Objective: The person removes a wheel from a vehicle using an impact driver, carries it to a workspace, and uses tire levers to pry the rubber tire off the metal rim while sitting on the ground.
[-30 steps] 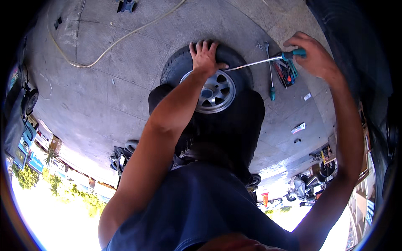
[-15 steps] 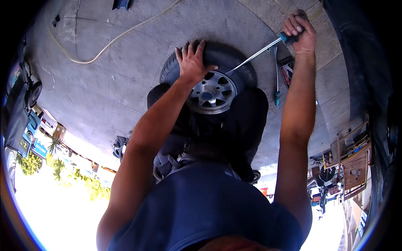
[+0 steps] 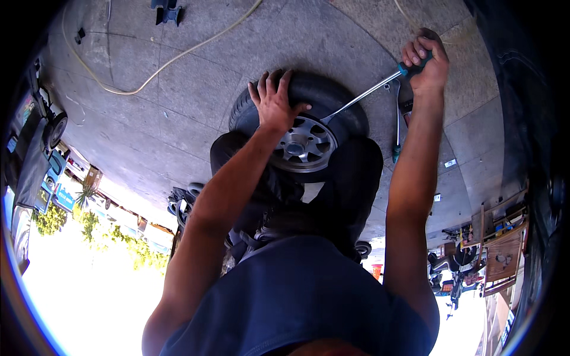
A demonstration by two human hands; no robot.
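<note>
A black tyre (image 3: 326, 88) on a silver spoked alloy rim (image 3: 313, 145) lies on the ground between my knees. My left hand (image 3: 276, 108) rests on the tyre's upper left, fingers spread, thumb reaching over the rim's edge. Up at the right, my right hand (image 3: 428, 66) is wrapped round the teal-and-black handle of a pry bar (image 3: 368, 92). The bar slants down to the left, its flattened tip at the seam between tyre and rim. How deep the tip sits there, I cannot tell.
A second long tool with a teal handle (image 3: 396, 153) lies right of the tyre, beside my right forearm. A pale hose (image 3: 172, 60) curves across the paving at the left. Farther off are a dark-blue bracket-like object (image 3: 169, 14) and, lower right, a wooden rack (image 3: 503, 261).
The whole view has shifted, so wheel and ground appear slightly lower. Both hands keep their places, the left on the tyre and the right on the pry bar, whose tip stays at the rim.
</note>
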